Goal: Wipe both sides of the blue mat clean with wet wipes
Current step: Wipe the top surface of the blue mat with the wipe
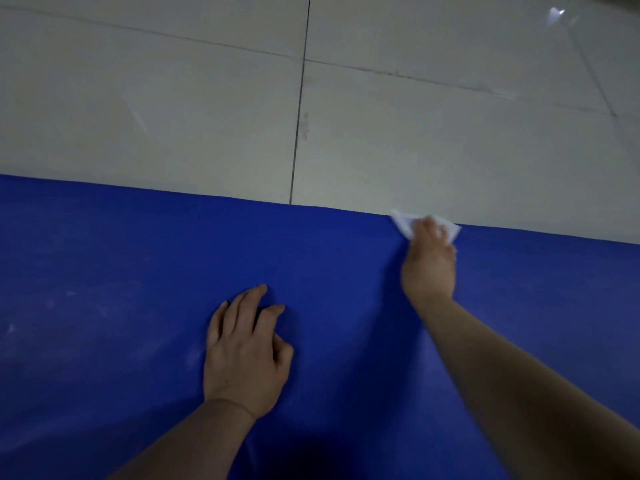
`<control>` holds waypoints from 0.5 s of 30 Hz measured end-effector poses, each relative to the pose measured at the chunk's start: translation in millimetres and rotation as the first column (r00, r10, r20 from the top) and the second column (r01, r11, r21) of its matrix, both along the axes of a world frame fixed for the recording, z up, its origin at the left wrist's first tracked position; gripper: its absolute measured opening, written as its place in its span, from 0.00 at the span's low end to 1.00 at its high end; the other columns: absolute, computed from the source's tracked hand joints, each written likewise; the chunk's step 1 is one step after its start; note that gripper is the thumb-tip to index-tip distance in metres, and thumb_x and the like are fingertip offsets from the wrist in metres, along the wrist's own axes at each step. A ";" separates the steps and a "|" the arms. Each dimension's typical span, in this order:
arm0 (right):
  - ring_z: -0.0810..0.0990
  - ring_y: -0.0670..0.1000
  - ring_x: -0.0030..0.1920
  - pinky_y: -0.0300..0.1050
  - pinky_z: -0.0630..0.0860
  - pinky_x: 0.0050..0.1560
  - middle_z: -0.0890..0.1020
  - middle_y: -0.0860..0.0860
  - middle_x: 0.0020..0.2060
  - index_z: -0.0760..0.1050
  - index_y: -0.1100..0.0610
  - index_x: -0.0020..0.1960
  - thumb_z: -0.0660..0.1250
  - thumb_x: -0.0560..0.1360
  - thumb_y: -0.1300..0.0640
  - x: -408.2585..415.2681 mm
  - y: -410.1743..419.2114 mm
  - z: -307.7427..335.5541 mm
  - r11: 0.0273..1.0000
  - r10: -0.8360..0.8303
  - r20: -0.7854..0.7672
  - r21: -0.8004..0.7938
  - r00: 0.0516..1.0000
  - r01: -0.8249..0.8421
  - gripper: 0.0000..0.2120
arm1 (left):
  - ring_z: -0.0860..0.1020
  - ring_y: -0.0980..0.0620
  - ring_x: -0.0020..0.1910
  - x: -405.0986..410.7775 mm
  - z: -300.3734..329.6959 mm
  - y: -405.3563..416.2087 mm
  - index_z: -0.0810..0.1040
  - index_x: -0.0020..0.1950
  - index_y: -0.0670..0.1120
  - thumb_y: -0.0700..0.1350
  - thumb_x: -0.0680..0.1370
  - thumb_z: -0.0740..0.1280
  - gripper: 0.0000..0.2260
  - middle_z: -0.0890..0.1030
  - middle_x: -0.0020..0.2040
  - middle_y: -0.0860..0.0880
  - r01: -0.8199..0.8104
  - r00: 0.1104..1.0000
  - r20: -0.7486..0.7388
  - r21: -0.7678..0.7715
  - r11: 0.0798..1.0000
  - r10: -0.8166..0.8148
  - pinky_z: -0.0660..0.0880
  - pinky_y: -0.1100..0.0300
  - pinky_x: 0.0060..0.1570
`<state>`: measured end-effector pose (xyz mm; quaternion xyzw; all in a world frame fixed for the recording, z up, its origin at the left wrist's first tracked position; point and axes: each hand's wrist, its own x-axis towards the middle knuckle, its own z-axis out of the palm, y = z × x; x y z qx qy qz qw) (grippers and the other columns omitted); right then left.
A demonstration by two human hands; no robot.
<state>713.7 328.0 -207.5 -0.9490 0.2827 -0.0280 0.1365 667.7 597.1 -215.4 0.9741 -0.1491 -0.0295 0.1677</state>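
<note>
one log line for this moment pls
right hand: wet wipe at far edge of blue mat | left hand: rests on mat

No readable text, label, brand, number or sign appeared anywhere in the view.
</note>
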 end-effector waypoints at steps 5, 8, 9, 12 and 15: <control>0.62 0.59 0.69 0.55 0.63 0.65 0.63 0.53 0.71 0.63 0.58 0.71 0.54 0.77 0.66 -3.0 25.9 -5.4 0.992 0.073 -0.046 -0.098 0.996 -0.077 0.22 | 0.70 0.46 0.64 -0.5 -1.3 0.6 0.79 0.54 0.47 0.48 0.70 0.53 0.20 0.74 0.65 0.44 -0.001 1.000 -0.007 0.003 1.000 0.001 0.58 0.47 0.69; 0.57 0.56 0.74 0.52 0.56 0.71 0.57 0.51 0.75 0.59 0.56 0.75 0.54 0.79 0.65 -8.2 65.2 -9.7 0.925 0.377 -0.052 -0.018 0.925 -0.379 0.24 | 0.70 0.46 0.64 -0.3 -0.4 0.6 0.79 0.54 0.47 0.48 0.70 0.53 0.20 0.74 0.65 0.45 -0.006 1.000 -0.015 -0.003 1.000 0.006 0.58 0.47 0.69; 0.58 0.56 0.74 0.52 0.55 0.72 0.57 0.50 0.75 0.59 0.56 0.75 0.54 0.79 0.65 -11.0 62.2 -8.9 0.922 0.387 -0.042 0.012 0.921 -0.387 0.25 | 0.70 0.46 0.64 -0.2 -0.2 0.2 0.79 0.54 0.47 0.48 0.70 0.53 0.19 0.74 0.65 0.45 -0.005 1.000 -0.012 -0.005 1.000 0.005 0.58 0.47 0.69; 0.65 0.58 0.68 0.54 0.63 0.67 0.62 0.51 0.72 0.64 0.58 0.70 0.53 0.76 0.68 -17.4 23.3 -9.9 0.996 0.090 -0.006 0.015 0.996 -0.089 0.22 | 0.69 0.46 0.65 0.3 -0.2 0.2 0.79 0.55 0.47 0.48 0.70 0.53 0.19 0.74 0.65 0.45 -0.001 1.000 -0.001 -0.008 1.000 0.001 0.56 0.48 0.69; 0.60 0.58 0.71 0.59 0.60 0.69 0.61 0.53 0.73 0.62 0.59 0.71 0.54 0.77 0.66 -24.7 27.5 -5.5 0.997 -0.066 -0.025 -0.029 0.998 0.065 0.22 | 0.69 0.46 0.65 -0.9 -2.1 0.8 0.78 0.55 0.47 0.48 0.70 0.53 0.20 0.74 0.65 0.45 0.000 1.000 0.002 -0.010 1.000 0.000 0.57 0.48 0.69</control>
